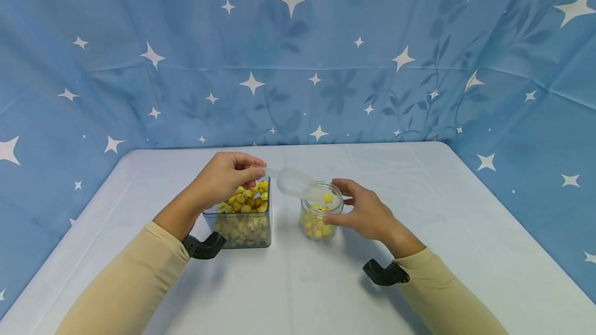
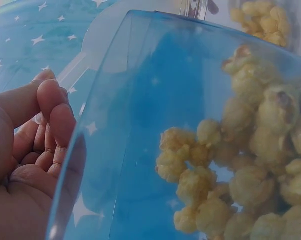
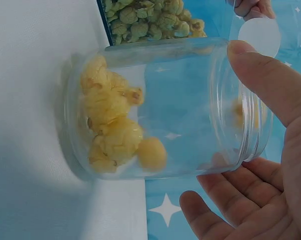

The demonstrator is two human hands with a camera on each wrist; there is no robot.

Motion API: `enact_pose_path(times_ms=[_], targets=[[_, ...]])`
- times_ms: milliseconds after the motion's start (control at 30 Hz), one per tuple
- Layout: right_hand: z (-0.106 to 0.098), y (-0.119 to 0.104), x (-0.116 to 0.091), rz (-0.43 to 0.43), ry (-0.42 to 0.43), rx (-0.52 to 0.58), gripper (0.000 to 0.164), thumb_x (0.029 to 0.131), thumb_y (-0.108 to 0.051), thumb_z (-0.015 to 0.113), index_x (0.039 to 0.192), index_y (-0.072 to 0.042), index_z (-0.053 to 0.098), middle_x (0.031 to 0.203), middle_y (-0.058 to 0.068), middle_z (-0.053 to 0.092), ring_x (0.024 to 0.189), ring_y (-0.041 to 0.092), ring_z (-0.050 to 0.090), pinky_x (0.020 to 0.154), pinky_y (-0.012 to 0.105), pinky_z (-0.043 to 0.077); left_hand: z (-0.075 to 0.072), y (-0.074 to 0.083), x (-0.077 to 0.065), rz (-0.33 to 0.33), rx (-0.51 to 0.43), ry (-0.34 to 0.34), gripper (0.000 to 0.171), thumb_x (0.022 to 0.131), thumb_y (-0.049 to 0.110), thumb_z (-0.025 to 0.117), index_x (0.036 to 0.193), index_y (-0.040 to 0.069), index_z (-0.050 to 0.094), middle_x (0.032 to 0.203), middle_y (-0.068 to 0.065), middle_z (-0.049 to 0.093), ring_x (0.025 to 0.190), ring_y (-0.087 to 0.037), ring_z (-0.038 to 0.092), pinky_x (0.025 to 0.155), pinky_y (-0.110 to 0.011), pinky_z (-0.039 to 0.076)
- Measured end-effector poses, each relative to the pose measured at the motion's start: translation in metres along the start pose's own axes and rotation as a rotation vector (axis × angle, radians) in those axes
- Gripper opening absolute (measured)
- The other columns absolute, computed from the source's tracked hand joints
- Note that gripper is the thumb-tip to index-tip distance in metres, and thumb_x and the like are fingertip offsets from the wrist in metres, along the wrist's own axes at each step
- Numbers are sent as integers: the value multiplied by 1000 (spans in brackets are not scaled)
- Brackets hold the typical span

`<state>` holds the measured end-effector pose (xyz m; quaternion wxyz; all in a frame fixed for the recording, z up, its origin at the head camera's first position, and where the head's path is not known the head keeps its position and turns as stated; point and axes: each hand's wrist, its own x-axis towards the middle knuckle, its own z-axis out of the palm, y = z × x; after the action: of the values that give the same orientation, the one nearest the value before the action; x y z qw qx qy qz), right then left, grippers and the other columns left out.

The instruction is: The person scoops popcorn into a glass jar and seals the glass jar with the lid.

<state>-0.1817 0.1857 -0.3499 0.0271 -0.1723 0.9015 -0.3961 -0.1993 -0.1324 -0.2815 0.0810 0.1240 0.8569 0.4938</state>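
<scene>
Scoop (image 1: 294,183), translucent, its handle pinched by the left of the two hands (image 1: 233,176), its bowl tilted at the mouth of a jar (image 3: 180,110); the right (image 1: 368,213) grips the jar near its rim. Beside it on the worktop (image 1: 288,283), a box (image 1: 242,242) of popcorn (image 1: 247,201), partly hidden behind the left hand. Behind, a starry curtain (image 1: 288,102). The scoop's lower edge is indistinct; the box wall veils it in the left wrist view.
</scene>
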Motion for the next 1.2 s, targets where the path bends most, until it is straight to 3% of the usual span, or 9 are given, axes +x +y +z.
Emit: enact_pose_path(times_ms=[333, 600, 733, 867, 1100, 1200], targets=[[-1, -1, 1, -6, -2, 5, 90, 78, -43, 86, 148, -5, 44, 144, 12, 52, 116, 36, 60, 92, 49, 51, -2, 0, 0, 11, 5, 5, 30, 100, 28, 65, 122, 9, 70, 102, -13, 68, 87, -25, 63, 79, -46, 50], [-2, -1, 2, 2, -6, 1, 90, 78, -45, 86, 148, -7, 45, 144, 12, 52, 117, 36, 60, 92, 49, 51, -5, -2, -2, 5, -5, 6, 31, 100, 29, 65, 122, 9, 70, 96, -14, 66, 85, -26, 60, 64, -38, 45], [-2, -1, 2, 1, -16, -6, 91, 78, -45, 85, 149, -7, 43, 145, 12, 51, 118, 35, 59, 93, 50, 50, -9, -5, -5, 16, -22, 11, 32, 100, 29, 65, 123, 7, 69, 93, -11, 65, 86, -27, 60, 71, -41, 48], [-2, -1, 1, -38, -15, -5, 93, 78, -43, 86, 150, -4, 41, 147, 13, 49, 126, 33, 53, 99, 50, 47, -16, -8, -10, 33, -29, 14, 31, 100, 27, 65, 124, 7, 69, 94, -12, 64, 86, -28, 60, 77, -45, 49], [-11, -16, 1, -111, 26, -44, 98, 77, -40, 88, 152, -4, 38, 152, 10, 44, 141, 30, 38, 109, 55, 34, -34, -11, -27, 44, 11, 47, 36, 100, 31, 64, 127, 7, 67, 97, -9, 64, 91, -25, 62, 69, -33, 47], [-14, -26, 2, -121, 32, -54, 98, 76, -39, 89, 153, -6, 37, 154, 7, 42, 143, 28, 35, 112, 56, 30, -44, -14, -33, 60, 21, 50, 38, 101, 30, 63, 129, 4, 65, 98, -8, 64, 89, -21, 63, 74, -31, 50]])
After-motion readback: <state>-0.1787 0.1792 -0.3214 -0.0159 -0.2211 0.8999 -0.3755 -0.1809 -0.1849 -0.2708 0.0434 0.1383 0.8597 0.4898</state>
